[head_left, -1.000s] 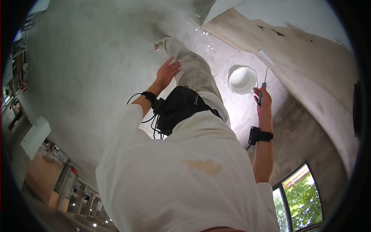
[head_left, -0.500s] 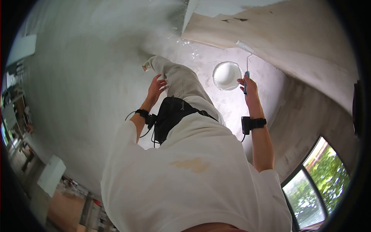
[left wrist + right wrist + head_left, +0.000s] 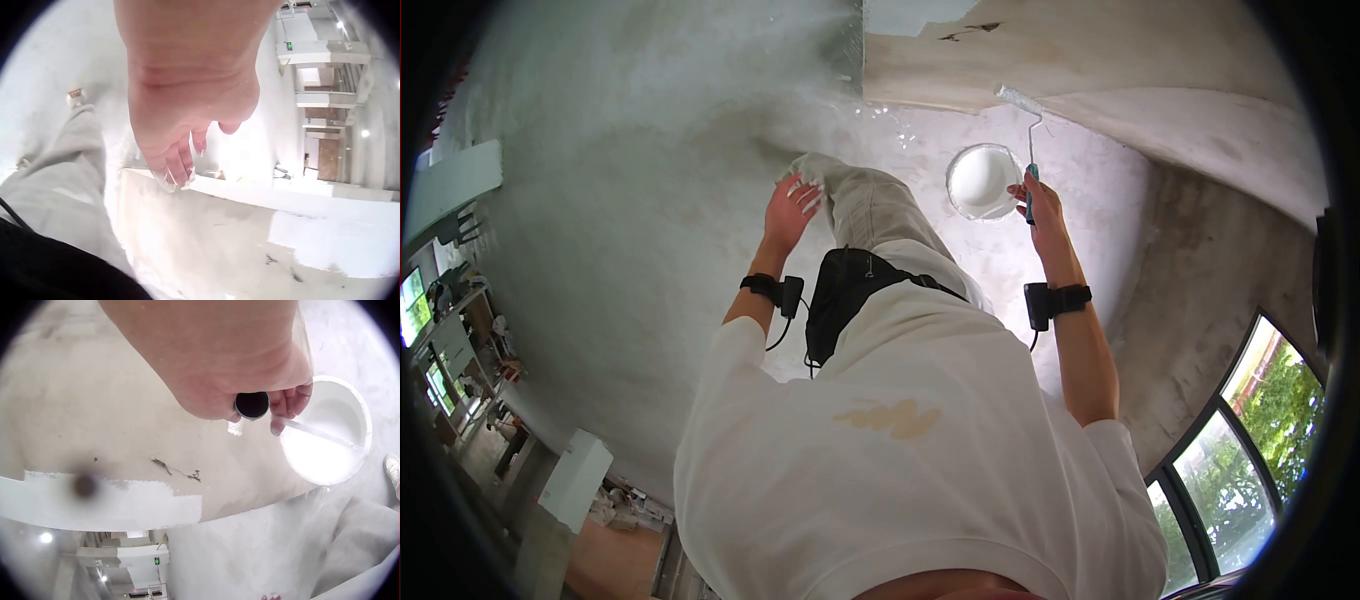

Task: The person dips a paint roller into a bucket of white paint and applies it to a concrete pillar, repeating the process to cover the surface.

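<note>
Seems to be at the stage of bringing a paint roller (image 3: 1018, 99) to the low wall (image 3: 1090, 65), judging by the white sleeve, held past the bucket (image 3: 950, 188) and near the wall's lower edge; cannot tell whether touching it or just short. Holding the blue handle (image 3: 1032, 173) in the right hand (image 3: 1047, 212), grip closed round it, with other fingers lying looser on the bucket side. Carrying nothing in the left hand (image 3: 790, 212), near the trouser leg (image 3: 890, 205), fingers loosely bent and white at the tips. For the next stroke, would call for laying the sleeve flat on the bare beige face beside the white patch (image 3: 112, 503), pressing evenly, or for shedding excess on the bucket's rim first, if too wet. To be seen on the floor (image 3: 630, 250), close to the right hand: that same bucket, open, with white stuff inside, probably paint. Farther round, white specks (image 3: 885, 125) on the floor near the wall's corner, a window (image 3: 1250, 430) on the right-hand side, a pale board (image 3: 578, 480) on the left. In the way, possibly: dark broken marks (image 3: 975, 32) in the wall face, apt to catch the sleeve; the bucket, near enough to knock; a loose cable (image 3: 778, 336) at the left wrist. Across the bucket's mouth in the right wrist view, a pale strip (image 3: 322, 435), too blurred to name.
</note>
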Demonstrator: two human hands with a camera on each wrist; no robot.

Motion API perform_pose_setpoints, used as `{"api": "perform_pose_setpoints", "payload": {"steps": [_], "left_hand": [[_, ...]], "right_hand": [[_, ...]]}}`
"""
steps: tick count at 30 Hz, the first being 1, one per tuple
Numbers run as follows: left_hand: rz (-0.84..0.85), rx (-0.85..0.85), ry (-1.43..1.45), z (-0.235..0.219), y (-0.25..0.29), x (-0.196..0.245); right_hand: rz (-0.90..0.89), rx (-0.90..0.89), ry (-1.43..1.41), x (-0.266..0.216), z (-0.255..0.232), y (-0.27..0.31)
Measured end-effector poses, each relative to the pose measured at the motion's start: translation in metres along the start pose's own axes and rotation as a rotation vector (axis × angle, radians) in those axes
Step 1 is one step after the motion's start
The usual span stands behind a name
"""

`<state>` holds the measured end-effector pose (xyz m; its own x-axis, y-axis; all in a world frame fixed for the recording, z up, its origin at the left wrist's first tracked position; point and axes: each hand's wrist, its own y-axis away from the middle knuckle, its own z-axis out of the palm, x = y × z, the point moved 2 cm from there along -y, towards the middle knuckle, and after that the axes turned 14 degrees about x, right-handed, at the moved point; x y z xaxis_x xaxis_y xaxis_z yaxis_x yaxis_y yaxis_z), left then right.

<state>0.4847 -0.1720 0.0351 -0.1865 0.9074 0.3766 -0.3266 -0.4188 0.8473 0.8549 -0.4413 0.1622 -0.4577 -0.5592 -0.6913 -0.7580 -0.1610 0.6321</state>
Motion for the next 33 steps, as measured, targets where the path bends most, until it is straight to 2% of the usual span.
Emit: {"api": "perform_pose_setpoints", "payload": {"steps": [2, 3, 5, 6, 8, 12, 14, 15, 18, 22, 24, 25, 27, 28, 30, 31, 33], "left_hand": [[0.058, -0.245, -0.039, 0.037, 0.016, 0.026], [0.068, -0.249, -0.047, 0.053, 0.025, 0.036], [0.144, -0.394, -0.135, 0.091, 0.043, 0.049], [0.156, -0.403, -0.142, 0.108, 0.048, 0.052], [0.049, -0.398, -0.148, 0.141, 0.055, 0.052], [0.05, -0.421, -0.235, 0.203, 0.061, 0.022], [0.098, -0.398, -0.478, 0.222, 0.055, 0.005], [0.088, -0.387, -0.512, 0.231, 0.053, -0.002], [0.096, -0.354, -0.609, 0.245, 0.05, -0.013], [0.075, -0.328, -0.598, 0.247, 0.031, -0.015], [0.066, -0.194, -0.46, 0.242, 0.016, -0.012], [0.07, -0.204, -0.463, 0.241, 0.009, -0.008], [0.043, -0.108, -0.245, 0.246, -0.007, 0.006], [0.049, -0.124, -0.249, 0.251, -0.014, 0.014], [-0.085, -0.233, -0.168, 0.261, -0.028, 0.021], [-0.088, -0.24, -0.173, 0.266, -0.035, 0.023], [-0.271, -0.245, 0.068, 0.279, -0.05, 0.022]], "right_hand": [[-0.009, -0.008, -0.003, 0.0, 0.0, 0.001], [-0.019, -0.015, 0.003, -0.001, 0.001, 0.0], [-0.024, -0.031, -0.029, 0.002, 0.001, 0.0], [-0.025, -0.042, -0.049, 0.001, 0.0, 0.0], [-0.023, -0.064, -0.098, -0.001, -0.001, 0.005], [-0.015, -0.094, -0.199, -0.001, -0.001, 0.009], [-0.013, -0.097, -0.247, -0.006, 0.0, 0.016], [-0.015, -0.093, -0.249, -0.01, 0.001, 0.02], [-0.04, -0.065, -0.263, -0.009, 0.001, 0.025], [-0.051, -0.013, -0.269, -0.015, 0.005, 0.032], [-0.023, 0.001, -0.307, -0.015, 0.008, 0.032], [0.008, 0.014, -0.344, -0.014, 0.008, 0.032], [0.021, 0.039, -0.37, -0.015, 0.012, 0.031], [0.05, 0.058, -0.387, -0.015, 0.013, 0.033], [0.053, 0.086, -0.404, -0.015, 0.015, 0.031], [0.05, 0.097, -0.42, -0.014, 0.015, 0.032], [0.051, 0.112, -0.437, -0.012, 0.018, 0.036]]}}
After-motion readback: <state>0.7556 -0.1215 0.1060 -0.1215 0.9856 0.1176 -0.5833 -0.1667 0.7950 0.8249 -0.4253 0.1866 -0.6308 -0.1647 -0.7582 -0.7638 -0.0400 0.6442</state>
